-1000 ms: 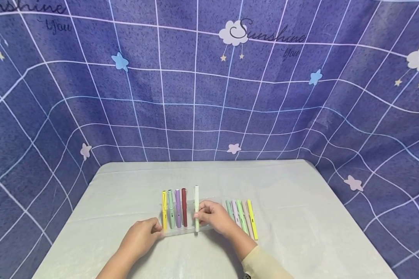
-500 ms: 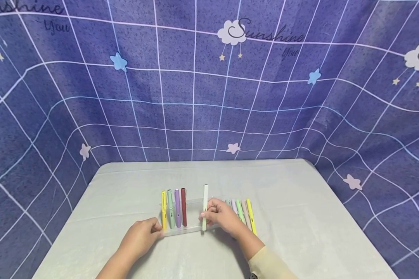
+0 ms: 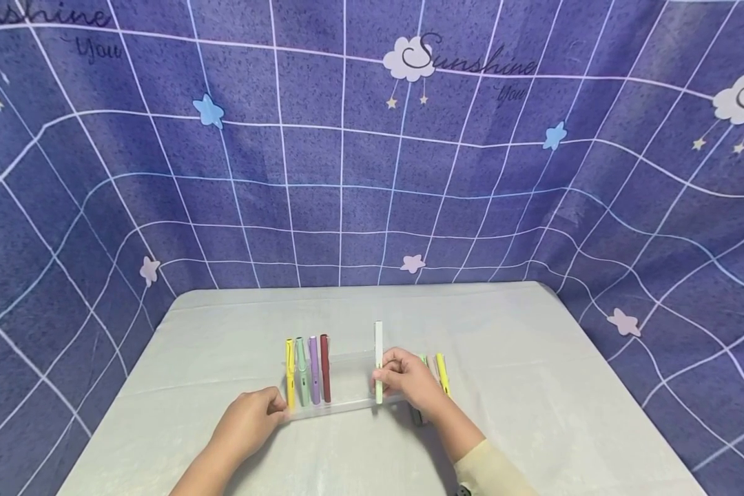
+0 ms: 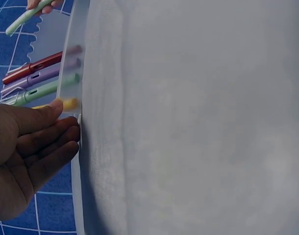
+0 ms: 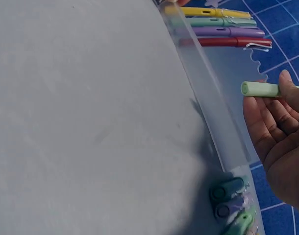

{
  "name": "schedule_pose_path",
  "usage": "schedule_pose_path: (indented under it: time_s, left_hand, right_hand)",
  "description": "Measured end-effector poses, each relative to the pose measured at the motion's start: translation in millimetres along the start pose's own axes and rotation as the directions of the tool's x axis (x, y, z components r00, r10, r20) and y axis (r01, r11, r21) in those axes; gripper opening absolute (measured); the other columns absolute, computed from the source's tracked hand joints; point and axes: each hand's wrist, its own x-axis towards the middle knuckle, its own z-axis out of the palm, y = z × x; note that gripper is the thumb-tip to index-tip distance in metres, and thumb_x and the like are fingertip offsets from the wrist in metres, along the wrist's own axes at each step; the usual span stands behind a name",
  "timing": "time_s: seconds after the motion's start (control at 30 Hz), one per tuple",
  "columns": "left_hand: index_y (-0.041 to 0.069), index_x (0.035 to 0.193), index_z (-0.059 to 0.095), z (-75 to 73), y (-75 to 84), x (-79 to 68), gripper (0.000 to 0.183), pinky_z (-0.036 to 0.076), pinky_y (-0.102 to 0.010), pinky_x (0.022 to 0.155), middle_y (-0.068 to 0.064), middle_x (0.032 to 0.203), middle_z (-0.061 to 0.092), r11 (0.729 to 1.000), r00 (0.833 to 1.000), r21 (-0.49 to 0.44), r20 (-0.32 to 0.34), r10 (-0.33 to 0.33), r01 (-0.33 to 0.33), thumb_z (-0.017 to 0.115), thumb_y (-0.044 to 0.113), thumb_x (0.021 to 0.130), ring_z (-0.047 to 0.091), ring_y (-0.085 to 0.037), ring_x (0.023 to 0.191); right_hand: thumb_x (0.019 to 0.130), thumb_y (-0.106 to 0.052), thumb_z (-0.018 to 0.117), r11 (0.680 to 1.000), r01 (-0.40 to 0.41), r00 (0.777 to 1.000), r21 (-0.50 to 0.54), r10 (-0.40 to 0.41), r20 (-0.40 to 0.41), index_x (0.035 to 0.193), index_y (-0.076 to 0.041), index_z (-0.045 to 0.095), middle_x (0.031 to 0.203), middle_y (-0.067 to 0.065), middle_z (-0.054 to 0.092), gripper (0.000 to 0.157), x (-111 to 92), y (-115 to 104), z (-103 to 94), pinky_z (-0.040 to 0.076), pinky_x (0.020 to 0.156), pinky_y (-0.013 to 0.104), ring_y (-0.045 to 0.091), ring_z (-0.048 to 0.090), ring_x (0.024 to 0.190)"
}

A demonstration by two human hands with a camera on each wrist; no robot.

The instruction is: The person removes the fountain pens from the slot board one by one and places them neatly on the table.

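Pinching the pale pen (image 3: 379, 341) in the right hand (image 3: 409, 382), above the rack (image 3: 350, 379), toward its right end; gripping its left corner, left hand (image 3: 254, 417). Probably mid-placement, calling for alignment, then gentle lowering.

I'm looking into a curtained-off corner: blue star-and-cloud fabric (image 3: 359, 213) hangs left, right and far around a cloth-covered bench (image 3: 508, 344). Home or studio, I can't tell.

Pale green pen (image 3: 379, 362) upright in my right hand (image 3: 410, 380)
My left hand (image 3: 254, 420) pinches the clear rack (image 3: 350, 380); four coloured pens (image 3: 314, 372) rest toward its left end.
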Motion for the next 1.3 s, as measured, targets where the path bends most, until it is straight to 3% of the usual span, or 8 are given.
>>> schedule_pose_path:
  time_s: [0.33,0.53,0.83,1.03,1.3]
  left_hand:
    - [0.023,0.083,0.066,-0.1,0.3,0.5,0.015,0.054,-0.049,0.083,0.008,0.082,0.072,1.0,1.0,0.004,0.023,-0.018,0.018,0.08,0.023,0.079,0.069,-0.022,0.086]
    - [0.022,0.083,0.066,0.2,0.0,0.9,0.015,0.055,-0.048,0.08,0.008,0.081,0.072,1.0,1.0,0.009,0.022,-0.014,0.013,0.08,0.023,0.079,0.069,-0.021,0.083]
    - [0.022,0.082,0.065,1.6,0.4,1.5,0.016,0.055,-0.048,0.08,0.008,0.081,0.072,1.0,0.999,0.013,0.023,-0.026,0.025,0.08,0.022,0.079,0.069,-0.021,0.083]
    - [0.022,0.083,0.066,1.3,1.3,1.1,0.015,0.055,-0.047,0.079,0.008,0.08,0.072,1.0,0.999,0.015,0.023,-0.024,0.023,0.08,0.021,0.079,0.069,-0.021,0.083]
    - [0.022,0.083,0.066,0.2,3.3,1.4,0.015,0.055,-0.047,0.079,0.007,0.081,0.072,1.0,1.0,0.02,0.02,-0.019,0.019,0.081,0.021,0.079,0.07,-0.021,0.082]
  right_hand:
    - [0.093,-0.02,0.068,0.999,-0.013,0.995,-0.043,0.009,-0.096,0.105,0.002,0.056,0.093,0.021,0.067,0.027,-13,-7,-23.2,0.06,0.068,0.048,0.024,0.066,0.071]
    - [0.095,-0.016,0.065,0.995,-0.049,0.989,-0.082,0.037,-0.144,0.106,0.002,0.056,0.09,0.02,0.064,0.022,-24,-18,-30.7,0.06,0.068,0.049,0.026,0.065,0.072]
    - [0.094,-0.025,0.068,0.989,-0.071,0.98,-0.132,0.045,-0.192,0.103,-0.004,0.059,0.09,0.019,0.063,0.025,-33,-3,-49.2,0.06,0.061,0.039,0.026,0.064,0.07]
    - [0.095,-0.027,0.066,0.985,-0.117,0.963,-0.123,0.082,-0.256,0.102,-0.005,0.059,0.087,0.014,0.061,0.024,-44,0,-62.9,0.06,0.061,0.038,0.023,0.061,0.069]
    - [0.094,-0.026,0.067,0.966,-0.208,0.93,-0.155,0.146,-0.338,0.098,-0.004,0.058,0.08,0.017,0.062,0.024,-58,9,-84.0,0.059,0.054,0.038,0.022,0.061,0.062]
